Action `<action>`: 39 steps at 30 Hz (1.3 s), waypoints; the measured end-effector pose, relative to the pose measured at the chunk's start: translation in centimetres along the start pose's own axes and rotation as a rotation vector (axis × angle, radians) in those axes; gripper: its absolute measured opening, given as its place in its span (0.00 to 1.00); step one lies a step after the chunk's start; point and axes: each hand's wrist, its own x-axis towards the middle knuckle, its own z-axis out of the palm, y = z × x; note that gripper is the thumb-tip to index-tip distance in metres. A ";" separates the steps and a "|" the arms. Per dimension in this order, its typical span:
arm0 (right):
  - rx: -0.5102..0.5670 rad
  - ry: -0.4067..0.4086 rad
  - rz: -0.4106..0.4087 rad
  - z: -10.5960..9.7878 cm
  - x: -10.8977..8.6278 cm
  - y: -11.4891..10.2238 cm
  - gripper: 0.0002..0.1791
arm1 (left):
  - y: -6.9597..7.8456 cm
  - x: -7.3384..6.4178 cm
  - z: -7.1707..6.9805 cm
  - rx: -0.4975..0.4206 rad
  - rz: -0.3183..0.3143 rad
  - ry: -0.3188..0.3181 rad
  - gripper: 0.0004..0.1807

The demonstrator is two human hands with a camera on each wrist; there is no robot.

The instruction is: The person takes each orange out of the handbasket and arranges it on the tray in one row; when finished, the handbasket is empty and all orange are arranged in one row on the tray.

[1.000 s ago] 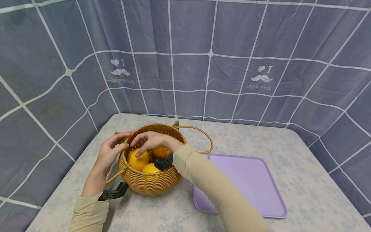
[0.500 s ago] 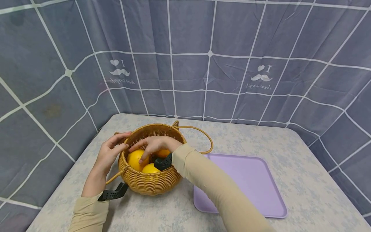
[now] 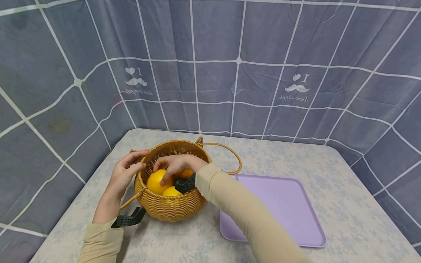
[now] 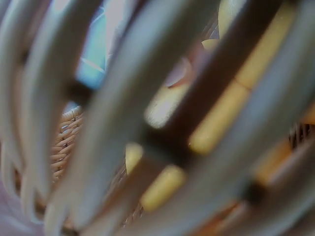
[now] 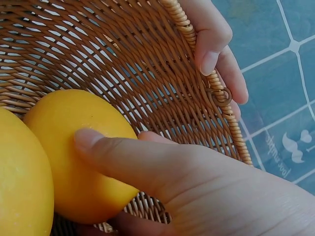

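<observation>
A round wicker basket (image 3: 171, 210) holds several yellow to orange fruits. My left hand (image 3: 120, 175) grips its left rim; in the right wrist view the left thumb (image 5: 209, 63) lies over the inner side of that rim. My right hand (image 3: 179, 164) reaches down inside and holds a round yellow-orange fruit (image 5: 74, 162), thumb across its near side and other fingers partly hidden behind it. A yellow fruit (image 5: 19, 172) sits right beside it, and an orange one (image 3: 186, 174) shows under the right wrist. Blurred wicker strands (image 4: 147, 73) fill the left wrist view.
A pale purple tray (image 3: 283, 208) lies right of the basket, partly under the right forearm. One looped basket handle (image 3: 236, 157) sticks out toward the tray; the other hangs by the left wrist. A grey-blue checked curtain (image 3: 217, 84) surrounds the patterned table (image 3: 355, 204).
My right fingers have closed around the yellow-orange fruit, which has shifted slightly to the right in the basket. The left hand and the basket have stayed in place.
</observation>
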 end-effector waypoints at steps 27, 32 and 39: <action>-0.038 -0.098 -0.011 -0.1 -0.7 0.1 0.34 | -0.2 -0.1 0.2 -0.004 0.041 0.000 0.18; 0.027 -0.077 -0.017 -0.1 -0.9 0.1 0.32 | -0.2 -0.1 0.2 -0.002 0.032 -0.001 0.18; 0.067 -0.066 -0.001 -0.3 -0.8 -0.1 0.27 | -0.2 -0.1 0.1 -0.004 0.041 0.005 0.18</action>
